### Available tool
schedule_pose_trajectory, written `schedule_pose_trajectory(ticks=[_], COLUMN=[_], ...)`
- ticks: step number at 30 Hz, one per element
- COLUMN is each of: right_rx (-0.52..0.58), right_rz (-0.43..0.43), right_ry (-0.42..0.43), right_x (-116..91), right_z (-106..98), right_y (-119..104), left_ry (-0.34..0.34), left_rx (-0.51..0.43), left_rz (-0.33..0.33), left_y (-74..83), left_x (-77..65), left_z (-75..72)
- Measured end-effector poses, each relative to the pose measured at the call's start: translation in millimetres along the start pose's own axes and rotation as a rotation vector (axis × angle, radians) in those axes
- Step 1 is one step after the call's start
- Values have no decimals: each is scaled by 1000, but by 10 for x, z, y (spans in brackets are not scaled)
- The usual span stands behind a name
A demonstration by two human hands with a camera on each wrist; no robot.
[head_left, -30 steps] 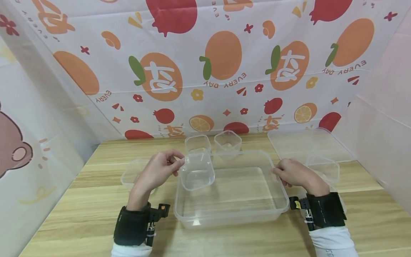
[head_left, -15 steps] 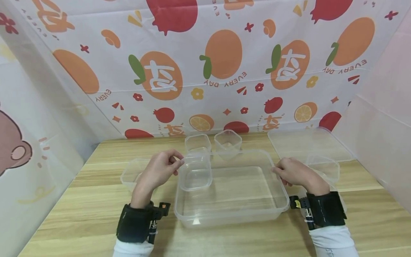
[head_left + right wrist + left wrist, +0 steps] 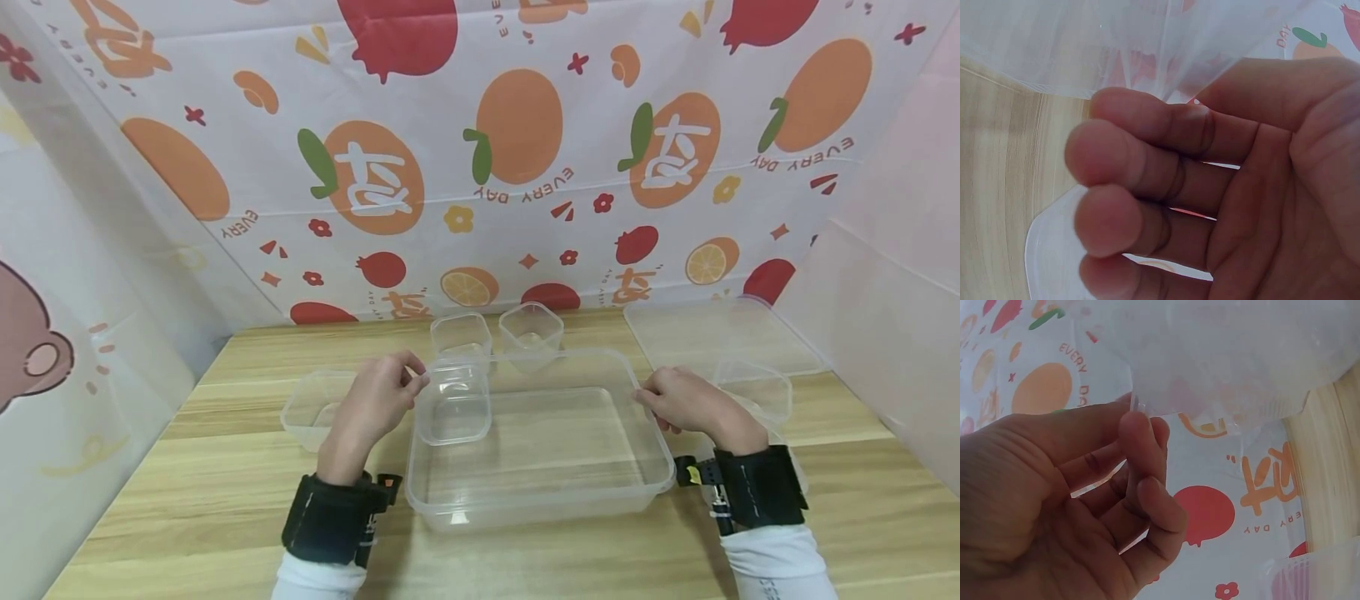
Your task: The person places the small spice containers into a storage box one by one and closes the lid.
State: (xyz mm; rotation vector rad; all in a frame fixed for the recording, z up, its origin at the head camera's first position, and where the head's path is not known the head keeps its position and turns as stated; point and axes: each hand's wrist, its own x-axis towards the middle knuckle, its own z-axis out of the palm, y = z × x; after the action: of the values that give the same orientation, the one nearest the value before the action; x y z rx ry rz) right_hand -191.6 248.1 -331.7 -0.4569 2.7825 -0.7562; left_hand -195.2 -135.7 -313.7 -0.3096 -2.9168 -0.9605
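Observation:
A large clear plastic food container (image 3: 547, 504), low and rectangular, stands in the middle of the wooden table. My left hand (image 3: 378, 404) pinches the edge of a small clear plastic container (image 3: 453, 421) between thumb and index finger, over the large container's back left corner. In the left wrist view, the pinched edge (image 3: 1139, 403) shows between the fingertips. My right hand (image 3: 690, 404) holds the large container's right wall, thumb on one side and fingers on the other. The right wrist view shows those curled fingers (image 3: 1104, 153) against the clear plastic.
Two small clear containers, one behind the left corner (image 3: 459, 329) and one beside it (image 3: 531, 321), stand at the back. Another small container (image 3: 303, 417) sits left, and a further one (image 3: 761, 396) lies by my right wrist. A flat clear lid (image 3: 720, 329) lies back right, before the printed cloth (image 3: 525, 242).
The small container in my left hand has gone from tilted to more level over the large container, shifting slightly left. My left wrist has moved a little right; the right hand stays put.

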Motion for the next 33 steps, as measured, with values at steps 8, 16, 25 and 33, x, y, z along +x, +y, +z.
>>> schedule_pose_trajectory(ticks=[8,16,25,33], right_rx=[6,-5,2,7], right_rz=[2,11,18,20], right_ry=[-4,3,0,-2], right_x=[-4,-4,-1,-4], right_z=[3,7,4,5], right_y=[1,-5,-13,-25], left_ry=[48,74,109,140], left_rx=[86,108,185,255], left_rz=[45,73,71,34], left_y=[-8,-13,-22,-28], left_x=[31,41,58,49], left_z=[59,94,126,129])
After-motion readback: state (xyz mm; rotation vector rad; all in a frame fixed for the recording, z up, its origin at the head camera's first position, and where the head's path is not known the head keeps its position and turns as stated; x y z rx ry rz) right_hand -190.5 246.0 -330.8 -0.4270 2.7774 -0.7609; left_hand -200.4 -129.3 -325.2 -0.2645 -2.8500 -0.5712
